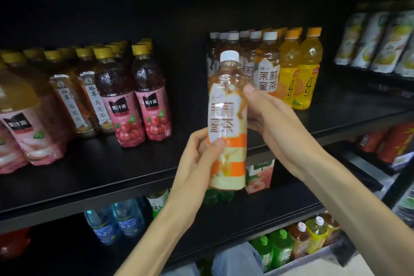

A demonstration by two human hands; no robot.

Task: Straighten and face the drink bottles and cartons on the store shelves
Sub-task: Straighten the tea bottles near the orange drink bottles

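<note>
A jasmine tea bottle (pixel 227 116) with a white cap and an orange-and-white label is held upright in front of the black shelf (pixel 112 170), its label facing me. My left hand (pixel 201 154) grips its lower part, thumb across the label. My right hand (pixel 266 114) holds its right side near the shoulder. Behind it, a row of matching white-capped tea bottles (pixel 267 71) stands on the shelf, with orange juice bottles (pixel 302 71) to their right.
Cherry juice bottles (pixel 139 101), oolong tea bottles (pixel 89 101) and peach drink bottles (pixel 24 125) fill the shelf's left. A bare gap lies between them and the tea row. A peach carton (pixel 261 175) and blue bottles (pixel 116 222) sit on lower shelves.
</note>
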